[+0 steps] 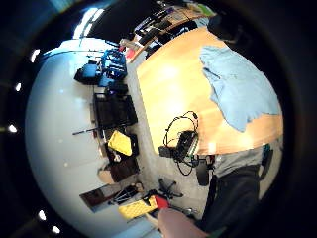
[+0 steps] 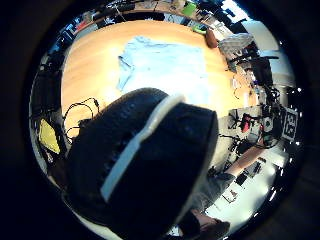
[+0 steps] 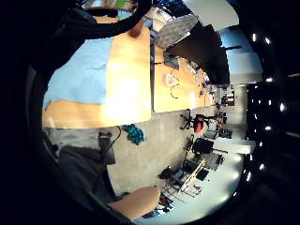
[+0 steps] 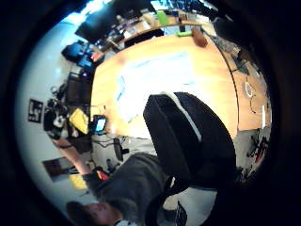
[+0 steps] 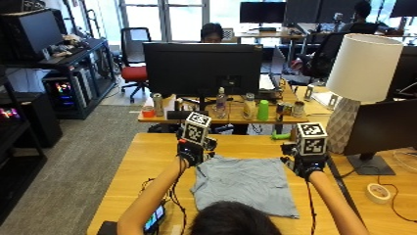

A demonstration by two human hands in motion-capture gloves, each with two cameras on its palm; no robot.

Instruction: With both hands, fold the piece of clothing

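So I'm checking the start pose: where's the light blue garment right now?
In the outside view, the light blue garment lies spread flat on the wooden table, between the raised left hand and right hand.

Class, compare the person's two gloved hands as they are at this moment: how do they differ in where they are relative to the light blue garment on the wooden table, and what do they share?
The left hand is at the light blue garment's far left corner; the right hand is beside its far right edge. The left hand sits slightly farther up the wooden table than the right. Both wear black gloves, and the garment lies flat between them.
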